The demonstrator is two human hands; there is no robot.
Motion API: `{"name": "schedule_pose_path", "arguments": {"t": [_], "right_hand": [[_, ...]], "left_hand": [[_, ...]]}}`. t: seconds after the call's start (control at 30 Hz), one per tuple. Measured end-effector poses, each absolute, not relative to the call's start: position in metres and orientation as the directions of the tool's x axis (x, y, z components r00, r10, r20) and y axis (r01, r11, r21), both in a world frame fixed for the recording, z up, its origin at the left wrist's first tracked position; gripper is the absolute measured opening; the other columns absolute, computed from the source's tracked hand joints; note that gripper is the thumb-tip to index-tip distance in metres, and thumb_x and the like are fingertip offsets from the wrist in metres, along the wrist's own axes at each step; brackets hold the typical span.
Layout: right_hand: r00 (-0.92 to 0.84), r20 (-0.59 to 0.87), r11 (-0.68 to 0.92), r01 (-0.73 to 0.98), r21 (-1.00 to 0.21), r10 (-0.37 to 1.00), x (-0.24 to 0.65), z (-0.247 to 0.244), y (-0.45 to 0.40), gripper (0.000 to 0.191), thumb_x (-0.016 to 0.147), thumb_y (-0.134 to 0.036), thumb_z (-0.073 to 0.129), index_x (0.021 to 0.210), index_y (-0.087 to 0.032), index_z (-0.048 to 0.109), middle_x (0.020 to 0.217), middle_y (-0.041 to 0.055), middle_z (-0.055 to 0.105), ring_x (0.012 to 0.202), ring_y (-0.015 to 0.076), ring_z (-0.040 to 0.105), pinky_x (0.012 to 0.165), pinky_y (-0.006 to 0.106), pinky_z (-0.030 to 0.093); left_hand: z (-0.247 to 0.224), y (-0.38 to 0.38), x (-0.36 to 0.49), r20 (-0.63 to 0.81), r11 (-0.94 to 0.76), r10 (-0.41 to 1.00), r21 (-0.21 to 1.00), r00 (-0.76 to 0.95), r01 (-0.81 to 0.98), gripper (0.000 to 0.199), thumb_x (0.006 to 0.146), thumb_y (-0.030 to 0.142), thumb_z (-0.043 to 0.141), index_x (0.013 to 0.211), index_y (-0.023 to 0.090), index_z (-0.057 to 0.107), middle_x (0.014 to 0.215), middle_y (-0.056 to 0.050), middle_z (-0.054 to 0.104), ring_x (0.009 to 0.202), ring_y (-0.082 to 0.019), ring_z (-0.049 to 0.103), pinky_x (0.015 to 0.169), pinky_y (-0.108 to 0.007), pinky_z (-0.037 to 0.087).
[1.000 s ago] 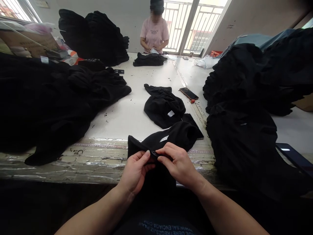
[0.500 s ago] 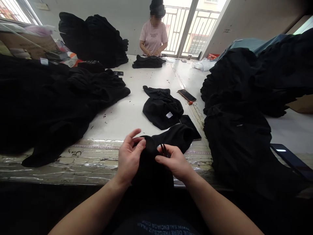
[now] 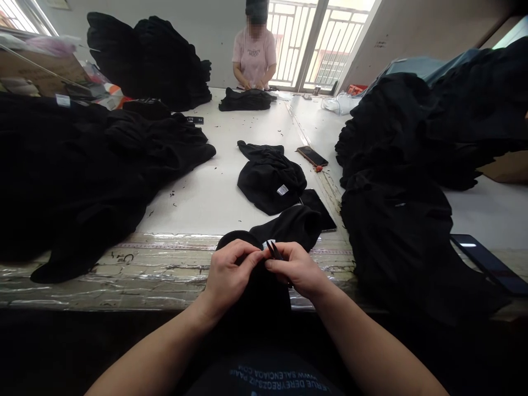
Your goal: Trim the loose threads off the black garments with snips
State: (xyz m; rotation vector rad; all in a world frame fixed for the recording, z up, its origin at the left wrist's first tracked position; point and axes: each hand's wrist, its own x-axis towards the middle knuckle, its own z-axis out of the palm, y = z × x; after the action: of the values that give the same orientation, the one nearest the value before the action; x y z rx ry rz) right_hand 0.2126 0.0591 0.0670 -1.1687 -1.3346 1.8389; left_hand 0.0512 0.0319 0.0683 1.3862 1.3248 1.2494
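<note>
At the near edge of a long white table [image 3: 192, 203], a black garment [image 3: 259, 289] hangs partly over the side toward the person's lap, its upper part lying on the clear, wrinkled plastic along that edge. The left hand [image 3: 231, 272] has thumb and forefinger pinched together at the cloth; whether they grip a seam or a loose thread is too small to tell. Just beside it, fingertips almost meeting the left ones, the right hand [image 3: 299, 269] is closed around a pair of dark snips [image 3: 274, 251], whose slim points stand slightly apart and aim up and away from the body. Behind the snips shows a white label [image 3: 270, 242]. Farther in lies a crumpled black bundle [image 3: 270, 179] with its own pale tag [image 3: 282, 190], and next to it a dark flat device [image 3: 322, 210]. Beyond, near the table's seam, rests a phone [image 3: 312, 156]. Large heaps of black clothing flank the work, one at the left [image 3: 82, 170] and one at the right [image 3: 396, 181]. Across the table, a co-worker in a pink T-shirt [image 3: 253, 58] stands with both hands at a low black stack [image 3: 246, 100]
</note>
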Motion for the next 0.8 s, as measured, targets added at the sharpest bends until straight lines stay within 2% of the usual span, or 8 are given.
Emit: {"name": "schedule_pose_path", "arguments": {"t": [0.1,0.17,0.37,0.43,0.53,0.63,0.7,0.8], "right_hand": [[-0.438,-0.358,-0.392,0.014,-0.920,0.825,0.214,0.063,0.063,0.014,0.065,-0.018,0.066,0.078,-0.014,0.064,0.056,-0.0060,0.050,0.039,0.0025,0.037,0.036,0.017,0.024],[-0.441,-0.371,-0.407,0.013,-0.913,0.817,0.216,0.062,0.065,0.014,0.064,-0.018,0.066,0.077,-0.013,0.065,0.056,-0.0055,0.051,0.039,0.0025,0.038,0.036,0.016,0.026],[-0.371,-0.396,-0.417,0.027,-0.908,0.840,0.220,0.061,0.068,0.019,0.061,-0.018,0.066,0.079,-0.014,0.064,0.054,-0.0068,0.051,0.037,0.0027,0.038,0.035,0.016,0.028],[-0.361,-0.397,-0.414,0.033,-0.910,0.844,0.220,0.061,0.069,0.020,0.060,-0.018,0.067,0.079,-0.013,0.065,0.055,-0.0064,0.052,0.037,0.0027,0.039,0.035,0.017,0.028],[-0.375,-0.394,-0.408,0.044,-0.912,0.839,0.220,0.062,0.068,0.019,0.062,-0.019,0.066,0.080,-0.014,0.065,0.054,-0.0063,0.052,0.038,0.0030,0.039,0.035,0.016,0.027],[-0.385,-0.387,-0.398,0.053,-0.916,0.838,0.219,0.064,0.067,0.017,0.062,-0.019,0.066,0.078,-0.014,0.064,0.052,-0.0070,0.049,0.038,0.0028,0.038,0.035,0.016,0.025],[-0.384,-0.380,-0.390,0.055,-0.919,0.842,0.217,0.064,0.067,0.016,0.062,-0.019,0.066,0.077,-0.013,0.064,0.052,-0.0071,0.049,0.039,0.0027,0.038,0.036,0.016,0.026],[-0.374,-0.379,-0.386,0.061,-0.921,0.846,0.217,0.063,0.067,0.017,0.062,-0.018,0.065,0.078,-0.014,0.065,0.053,-0.0067,0.050,0.039,0.0029,0.038,0.036,0.016,0.026]], "left_hand": [[0.065,0.035,0.050,-0.073,0.076,0.997,0.992,-0.037,0.096,0.023,0.079,0.038,0.064,0.066,0.019,0.067,0.051,0.000,0.058,0.046,-0.012,0.050,0.049,-0.022,0.038],[0.061,0.038,0.050,-0.138,0.138,0.990,0.990,-0.025,0.010,0.029,0.080,0.041,0.062,0.065,0.017,0.064,0.044,0.001,0.053,0.041,-0.010,0.047,0.047,-0.021,0.037],[0.055,0.043,0.052,-0.228,0.230,0.973,0.954,0.031,-0.192,0.030,0.081,0.044,0.059,0.069,0.016,0.057,0.061,-0.001,0.060,0.046,-0.012,0.057,0.045,-0.022,0.043],[0.056,0.041,0.053,-0.187,0.186,0.982,0.973,0.002,-0.139,0.025,0.081,0.042,0.059,0.075,0.017,0.058,0.064,0.000,0.060,0.049,-0.013,0.058,0.048,-0.023,0.045],[0.058,0.035,0.054,0.021,-0.016,0.998,0.996,-0.055,0.083,0.014,0.077,0.033,0.067,0.082,0.020,0.063,0.076,-0.002,0.062,0.058,-0.013,0.058,0.057,-0.024,0.046],[0.059,0.032,0.054,0.196,-0.180,0.978,0.966,-0.067,0.187,0.004,0.073,0.025,0.070,0.074,0.021,0.070,0.081,-0.004,0.063,0.070,-0.015,0.057,0.067,-0.024,0.043],[0.060,0.033,0.053,0.185,-0.171,0.979,0.974,-0.088,0.149,0.005,0.072,0.024,0.071,0.068,0.021,0.071,0.075,-0.005,0.064,0.071,-0.016,0.057,0.069,-0.024,0.042],[0.058,0.036,0.052,-0.002,0.006,0.998,0.998,-0.069,0.056,0.015,0.075,0.031,0.069,0.066,0.019,0.066,0.059,-0.003,0.062,0.056,-0.014,0.056,0.058,-0.023,0.042]]}}
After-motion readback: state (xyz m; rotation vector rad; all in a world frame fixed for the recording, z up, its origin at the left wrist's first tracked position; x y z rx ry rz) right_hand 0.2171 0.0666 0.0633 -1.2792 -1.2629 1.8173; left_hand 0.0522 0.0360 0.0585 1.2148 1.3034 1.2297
